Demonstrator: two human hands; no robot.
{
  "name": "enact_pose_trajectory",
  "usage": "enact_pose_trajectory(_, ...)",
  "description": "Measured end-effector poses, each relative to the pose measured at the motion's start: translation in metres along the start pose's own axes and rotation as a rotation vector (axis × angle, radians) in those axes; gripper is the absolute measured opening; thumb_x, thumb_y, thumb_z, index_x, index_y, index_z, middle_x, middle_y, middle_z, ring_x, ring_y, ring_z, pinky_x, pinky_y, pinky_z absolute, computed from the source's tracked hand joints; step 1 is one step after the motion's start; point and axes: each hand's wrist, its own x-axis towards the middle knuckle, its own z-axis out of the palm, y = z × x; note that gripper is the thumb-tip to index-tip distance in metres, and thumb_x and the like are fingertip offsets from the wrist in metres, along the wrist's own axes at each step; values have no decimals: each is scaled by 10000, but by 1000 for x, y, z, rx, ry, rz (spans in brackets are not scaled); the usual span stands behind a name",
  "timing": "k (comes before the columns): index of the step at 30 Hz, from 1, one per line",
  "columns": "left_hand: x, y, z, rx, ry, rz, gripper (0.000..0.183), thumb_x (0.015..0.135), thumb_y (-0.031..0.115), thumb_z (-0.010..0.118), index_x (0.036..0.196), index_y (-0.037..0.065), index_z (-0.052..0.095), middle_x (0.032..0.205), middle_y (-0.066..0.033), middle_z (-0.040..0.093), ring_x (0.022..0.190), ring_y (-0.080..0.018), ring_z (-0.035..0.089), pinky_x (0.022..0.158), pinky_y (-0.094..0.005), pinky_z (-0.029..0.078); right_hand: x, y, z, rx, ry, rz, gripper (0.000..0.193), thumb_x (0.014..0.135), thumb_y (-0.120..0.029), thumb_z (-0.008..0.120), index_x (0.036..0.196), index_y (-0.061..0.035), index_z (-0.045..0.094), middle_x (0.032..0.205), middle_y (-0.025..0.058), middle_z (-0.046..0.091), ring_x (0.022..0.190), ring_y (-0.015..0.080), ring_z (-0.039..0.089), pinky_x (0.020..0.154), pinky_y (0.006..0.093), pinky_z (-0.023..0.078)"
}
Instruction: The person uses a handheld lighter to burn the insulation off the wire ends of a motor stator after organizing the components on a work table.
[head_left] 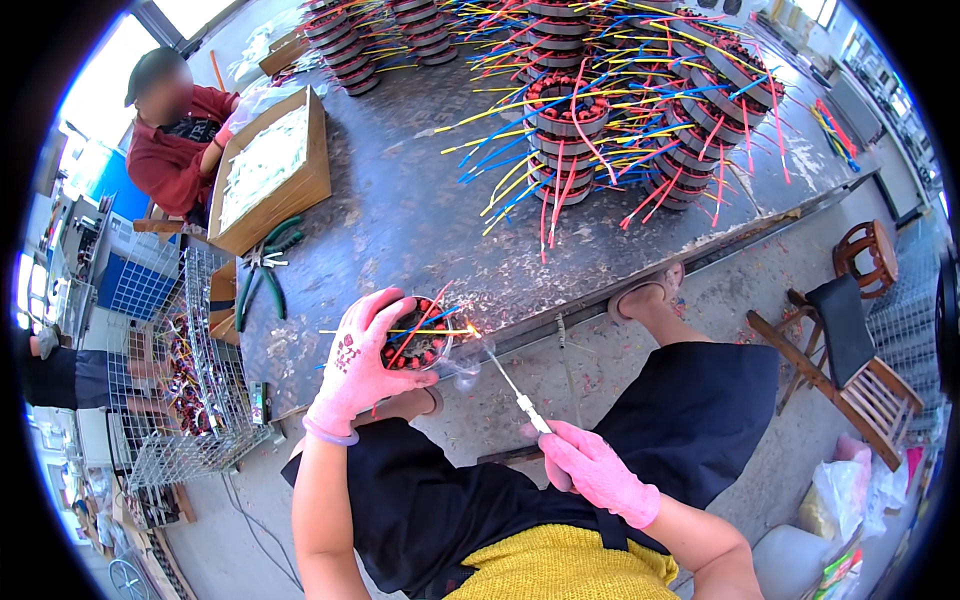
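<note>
My pink-gloved left hand point(352, 362) grips a small ring-shaped motor stator point(440, 350) with red windings, at the table's near edge. Red, blue and yellow lead wires stick out across its opening. In my right hand point(603, 475), also gloved in pink, is a thin rod-shaped tool with a white handle point(530, 407), tilted up and to the left. Its far end comes close to a yellow wire's tip, where a small orange flame point(473, 330) glows. Whether rod and wire touch, I cannot tell.
Stacked stators point(565, 150) with long coloured wires cover the table's far right. Green-handled pliers point(262, 280) lie by a cardboard box point(318, 160) of white pieces. Across the table sits another person point(175, 150). A wire basket point(195, 400) stands left, a wooden chair point(850, 370) right.
</note>
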Motion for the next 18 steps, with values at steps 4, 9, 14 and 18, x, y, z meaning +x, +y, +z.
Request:
enact_pose_trajectory(4, 0, 0, 0, 2, -1, 4, 890, 468, 273, 889, 1262, 78, 536, 1309, -132, 499, 1226, -349, 467, 1033, -444, 387, 0, 1, -2, -23, -5, -7, 383, 1015, -271, 437, 1289, -14, 512, 664, -33, 452, 587, 54, 406, 535, 215, 325)
enact_pose_trajectory(9, 1, 3, 0, 2, 7, -5, 857, 484, 267, 884, 1248, 85, 542, 1284, -133, 509, 1206, -356, 476, 1028, -446, 386, 0, 3, -3, -41, 7, -5, 386, 1016, -276, 434, 1286, -13, 515, 655, -29, 455, 582, 55, 405, 536, 216, 329)
enact_pose_trajectory(14, 0, 2, 1, -1, 1, -16, 880, 468, 249, 884, 1259, 84, 537, 1310, -130, 498, 1232, -349, 460, 1037, -445, 383, 0, 4, -3, -37, -3, -31, 379, 1018, -273, 430, 1282, -16, 520, 647, -27, 453, 576, 57, 400, 537, 218, 328)
enact_pose_trajectory(18, 0, 1, 2, -6, 13, -1, 850, 492, 265, 882, 1250, 87, 542, 1287, -136, 507, 1210, -356, 473, 1028, -446, 386, 0, 2, -2, -62, 10, -34, 379, 1020, -274, 428, 1284, -19, 521, 647, -31, 449, 574, 56, 398, 534, 220, 325)
